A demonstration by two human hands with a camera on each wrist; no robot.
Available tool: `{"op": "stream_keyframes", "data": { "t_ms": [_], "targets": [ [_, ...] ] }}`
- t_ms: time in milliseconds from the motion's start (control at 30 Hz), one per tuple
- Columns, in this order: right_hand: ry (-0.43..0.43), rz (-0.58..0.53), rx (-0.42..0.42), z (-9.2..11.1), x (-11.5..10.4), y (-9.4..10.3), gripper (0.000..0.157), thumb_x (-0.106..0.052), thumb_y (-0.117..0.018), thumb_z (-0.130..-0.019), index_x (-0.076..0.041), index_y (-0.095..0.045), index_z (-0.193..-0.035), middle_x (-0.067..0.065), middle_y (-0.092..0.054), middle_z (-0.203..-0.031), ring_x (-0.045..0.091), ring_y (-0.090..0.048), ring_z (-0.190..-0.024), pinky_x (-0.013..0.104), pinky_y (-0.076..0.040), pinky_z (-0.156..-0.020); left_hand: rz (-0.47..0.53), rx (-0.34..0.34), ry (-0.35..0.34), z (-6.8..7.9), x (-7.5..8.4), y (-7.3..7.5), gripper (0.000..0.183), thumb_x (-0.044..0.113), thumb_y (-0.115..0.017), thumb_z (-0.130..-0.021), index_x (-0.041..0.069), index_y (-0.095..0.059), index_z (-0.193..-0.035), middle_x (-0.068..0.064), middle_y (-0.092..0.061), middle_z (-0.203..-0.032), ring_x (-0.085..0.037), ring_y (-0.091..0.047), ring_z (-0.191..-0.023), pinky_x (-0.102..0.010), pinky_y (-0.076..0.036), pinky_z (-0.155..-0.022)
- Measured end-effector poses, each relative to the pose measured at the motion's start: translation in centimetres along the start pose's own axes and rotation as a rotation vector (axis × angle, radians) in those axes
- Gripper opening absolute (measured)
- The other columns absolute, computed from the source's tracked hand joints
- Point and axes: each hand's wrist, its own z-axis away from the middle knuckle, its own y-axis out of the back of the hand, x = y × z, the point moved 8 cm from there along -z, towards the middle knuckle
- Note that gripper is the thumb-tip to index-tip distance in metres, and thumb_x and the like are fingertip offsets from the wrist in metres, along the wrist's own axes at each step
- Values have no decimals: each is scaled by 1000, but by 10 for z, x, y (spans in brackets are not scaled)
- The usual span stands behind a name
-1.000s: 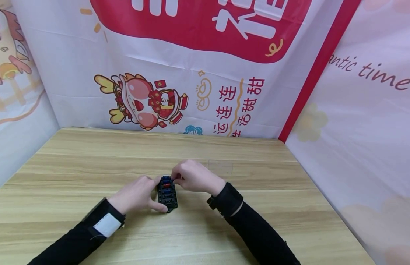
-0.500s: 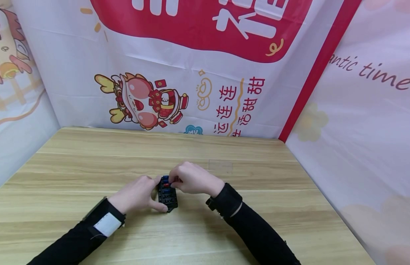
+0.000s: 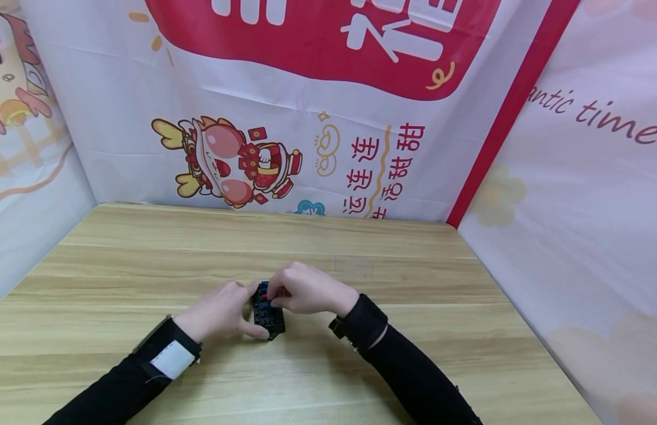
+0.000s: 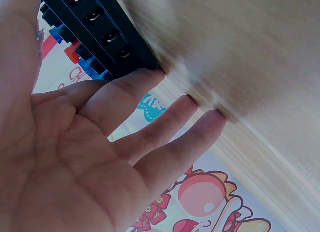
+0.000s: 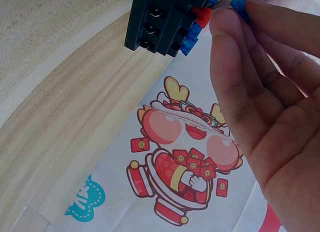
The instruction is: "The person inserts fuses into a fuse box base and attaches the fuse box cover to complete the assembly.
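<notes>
A black fuse box (image 3: 270,321) lies on the table, with blue and red blade fuses seated in its far half. My left hand (image 3: 222,311) grips it from the left, thumb at the near end and forefinger at the far end; the other fingers are straight in the left wrist view. My right hand (image 3: 310,289) is over the box's right side and pinches a blue blade fuse (image 5: 240,6) between thumb and forefinger. Beside those fingertips, a red blade fuse (image 5: 202,16) stands in the box. The right fingers hide part of the slots in the head view.
The wooden table (image 3: 413,354) stretches around both hands. A thin clear rectangular piece (image 3: 353,266) lies behind the right hand. A printed cloth backdrop (image 3: 285,88) hangs at the table's back edge, and another cloth (image 3: 588,236) hangs along the right.
My right hand has moved slightly left and toward me, from the box's right edge to over its slots, with the blue fuse pinched. The left hand and box have stayed still.
</notes>
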Motion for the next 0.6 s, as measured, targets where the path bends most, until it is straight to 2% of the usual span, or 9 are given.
{"op": "stream_keyframes", "data": {
  "t_ms": [300, 600],
  "targets": [
    [17, -10, -32, -1, -3, -6, 4, -13, -68, -89, -13, -71, -91, -11, -58, -80, 0, -51, -68, 12, -40, -64, -17, -6, 12, 0, 0, 0, 84, 62, -76, -63, 8, -56, -124, 5, -43, -68, -10, -43, -61, -27, -31, -52],
    [40, 21, -45, -2, -9, -9, 4, -13, -68, -88, -14, -71, -86, -12, -57, -76, 0, -49, -66, 11, -39, -61, -19, -7, 34, 0, -2, -2, 78, 60, -78, -62, 11, -57, -119, 5, -38, -65, -10, -41, -58, -27, -30, -50]
  ]
}}
